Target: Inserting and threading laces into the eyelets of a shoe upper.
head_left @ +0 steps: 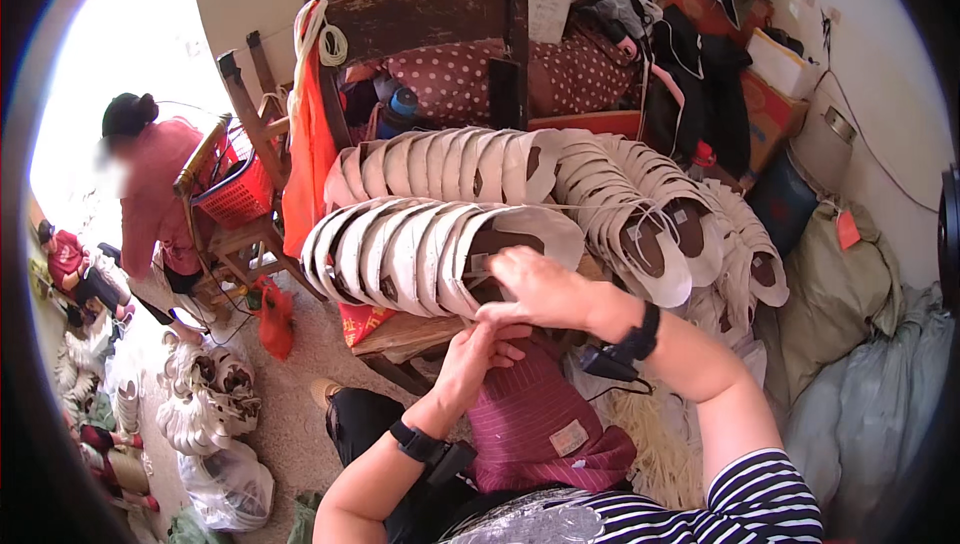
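A row of nested white shoe uppers (400, 254) with brown linings lies on a wooden stool (405, 334) in front of me. My right hand (540, 289) reaches over the nearest upper (555, 229), fingers bent at its inner edge and thumb pointing toward my left hand. Just below that edge, my left hand (478, 359) has its fingers curled in under the right thumb. Whatever it may be pinching is too small or hidden to see. Behind and to the right lie more rows of uppers (440, 164), some with loose white cords (655, 229) across them.
A wooden chair back (420, 19) rises behind the uppers, an orange cloth (310, 174) hanging beside it. A person in pink (160, 184) sits at left near a red basket (235, 194). More uppers (205, 399) and a plastic bag (230, 489) lie on the floor. Sacks (845, 274) crowd the right.
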Available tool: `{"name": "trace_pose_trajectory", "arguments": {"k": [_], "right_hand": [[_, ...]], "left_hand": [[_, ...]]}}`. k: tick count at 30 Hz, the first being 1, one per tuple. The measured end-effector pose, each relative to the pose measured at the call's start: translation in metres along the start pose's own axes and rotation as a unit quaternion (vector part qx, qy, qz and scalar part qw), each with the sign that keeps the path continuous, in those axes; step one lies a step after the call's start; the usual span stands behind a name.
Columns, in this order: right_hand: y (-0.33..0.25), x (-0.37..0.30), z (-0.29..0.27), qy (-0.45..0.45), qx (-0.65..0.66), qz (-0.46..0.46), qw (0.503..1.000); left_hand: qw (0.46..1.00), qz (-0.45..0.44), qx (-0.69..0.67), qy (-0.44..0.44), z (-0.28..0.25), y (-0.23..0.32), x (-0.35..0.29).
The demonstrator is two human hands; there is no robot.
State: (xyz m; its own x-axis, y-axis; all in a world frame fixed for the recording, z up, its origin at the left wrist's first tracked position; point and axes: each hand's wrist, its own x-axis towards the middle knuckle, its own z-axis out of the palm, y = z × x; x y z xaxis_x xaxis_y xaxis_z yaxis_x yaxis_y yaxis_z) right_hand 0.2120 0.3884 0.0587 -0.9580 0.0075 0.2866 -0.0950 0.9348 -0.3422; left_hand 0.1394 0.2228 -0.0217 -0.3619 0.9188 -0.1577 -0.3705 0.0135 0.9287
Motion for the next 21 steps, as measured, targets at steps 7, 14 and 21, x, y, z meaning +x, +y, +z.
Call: {"name": "trace_pose_trajectory", "arguments": {"k": [7, 14, 21], "right_hand": [[0.018, -0.034, -0.027, 0.181, -0.056, -0.036, 0.981], [-0.028, -0.048, -0.043, 0.078, 0.408, 0.067, 0.907], [-0.031, -0.063, -0.055, 0.054, 0.286, 0.166, 0.942]], "left_hand": [[0.998, -0.037, -0.037, 0.046, 0.014, 0.005, 0.008], [1.0, 0.0, -0.002, 0.027, 0.002, 0.004, 0.014], [1.0, -0.002, 0.009, 0.022, -0.003, -0.003, 0.028]]}}
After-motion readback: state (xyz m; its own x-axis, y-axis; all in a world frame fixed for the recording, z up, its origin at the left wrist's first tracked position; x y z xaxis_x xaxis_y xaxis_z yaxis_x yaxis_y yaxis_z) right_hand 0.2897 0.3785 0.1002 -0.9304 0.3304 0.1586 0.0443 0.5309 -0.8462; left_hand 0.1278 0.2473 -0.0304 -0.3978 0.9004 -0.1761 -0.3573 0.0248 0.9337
